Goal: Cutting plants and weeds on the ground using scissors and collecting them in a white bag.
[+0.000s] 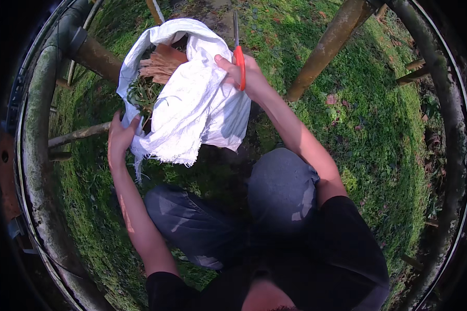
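Observation:
A white woven sack [186, 109] stands open before me, its frayed mouth folded back. Inside lie a splintered piece of reddish-brown wood [165, 63] and a clump of green plant cuttings [142, 92]. My left hand [122, 136] grips the sack's rim at the lower left, thumb on the inner side. At the sack's right edge, my right hand [245, 74] holds scissors [239, 64] by their orange handle, the metal blades pointing away from me. The right thumb lies on the sack's cloth; whether those fingers also pinch it is not plain.
Low green plants and moss [373, 128] cover the ground around me. Weathered round poles stand about, one at the upper right [327, 50] and one behind the sack's left side [97, 56]. Curved, mossy rails run along the left [43, 128] and right [447, 109]. My bent knees are below the sack.

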{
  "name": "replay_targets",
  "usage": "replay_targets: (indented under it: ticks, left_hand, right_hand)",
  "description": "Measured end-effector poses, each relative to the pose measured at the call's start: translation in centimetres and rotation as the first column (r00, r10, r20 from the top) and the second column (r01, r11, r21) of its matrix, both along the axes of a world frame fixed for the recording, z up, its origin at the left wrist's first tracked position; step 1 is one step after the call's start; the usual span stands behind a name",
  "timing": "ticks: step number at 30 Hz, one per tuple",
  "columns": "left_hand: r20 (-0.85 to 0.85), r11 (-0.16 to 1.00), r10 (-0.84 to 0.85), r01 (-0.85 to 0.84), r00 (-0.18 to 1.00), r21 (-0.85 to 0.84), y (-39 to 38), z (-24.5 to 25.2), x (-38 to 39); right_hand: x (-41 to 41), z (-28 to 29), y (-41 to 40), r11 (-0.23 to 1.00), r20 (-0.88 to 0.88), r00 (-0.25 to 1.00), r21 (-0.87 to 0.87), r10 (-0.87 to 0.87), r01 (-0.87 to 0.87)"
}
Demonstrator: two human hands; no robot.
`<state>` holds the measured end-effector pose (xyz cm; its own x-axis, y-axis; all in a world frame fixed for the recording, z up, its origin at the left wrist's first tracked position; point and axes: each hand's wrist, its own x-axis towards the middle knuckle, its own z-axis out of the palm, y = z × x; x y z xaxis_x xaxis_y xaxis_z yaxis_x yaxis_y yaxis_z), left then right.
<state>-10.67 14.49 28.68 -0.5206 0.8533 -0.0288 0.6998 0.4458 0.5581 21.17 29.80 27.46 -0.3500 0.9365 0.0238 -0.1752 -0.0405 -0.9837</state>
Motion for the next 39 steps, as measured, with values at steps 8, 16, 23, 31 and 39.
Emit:
replay_targets:
  ticks: [8, 16, 23, 31, 39]
  left_hand:
    - [-0.141, 0.844, -0.146, 0.198, 0.979, 0.498, 1.0, 6.6, 5.2]
    - [-0.029, 0.563, -0.712, 0.595, 0.702, 0.573, 2.1, 7.9, 19.2]
    - [-0.069, 0.521, -0.843, 0.842, 0.533, 0.139, 4.0, 2.5, 24.3]
    - [-0.284, 0.487, -0.812, 0.860, 0.510, 0.153, 6.1, 0.9, 26.6]
    - [-0.230, 0.407, -0.896, 0.909, 0.379, -0.088, 4.6, 0.8, 27.6]
  right_hand:
    - [5.5, -1.7, -3.4, 0.997, -0.157, 0.987, -0.071, 0.029, -0.041]
    - [11.9, -2.2, -6.4, 0.953, 0.133, 0.976, -0.227, -0.171, 0.198]
    - [14.8, -2.6, -11.6, 0.885, 0.159, 0.986, -0.449, -0.054, 0.121]
    - [22.1, 1.2, -17.0, 0.901, 0.457, 0.887, -0.352, -0.071, 0.254]
    - [23.2, -2.8, -15.8, 0.907, 0.378, 0.919, -0.337, -0.116, 0.253]
